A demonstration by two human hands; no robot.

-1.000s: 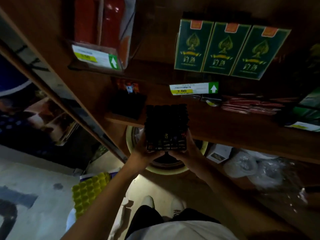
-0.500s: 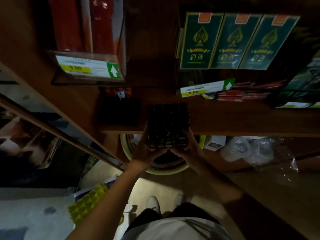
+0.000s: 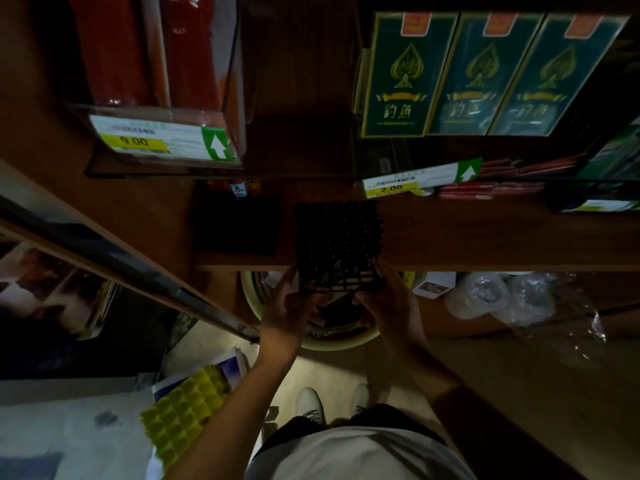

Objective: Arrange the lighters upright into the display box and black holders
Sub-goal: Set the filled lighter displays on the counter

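The black plastic grid-shaped holder point(image 3: 338, 247) sits half over the near edge of the brown wooden shelf point(image 3: 485, 237); its cells look dark, contents unclear. The left hand point(image 3: 289, 311) grips its near-left corner; the right hand point(image 3: 389, 301) grips its near-right corner.

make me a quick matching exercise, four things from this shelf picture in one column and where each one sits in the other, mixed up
Things:
1. black holder
2. green card boxes
3. yellow egg tray
4. red packs

Places:
A. on the floor, lower left
B. held by both hands at the shelf edge
C. upper left, above the 9.00 tag
D. upper right, above the 2.00 tag

Pairs: 1-B, 2-D, 3-A, 4-C
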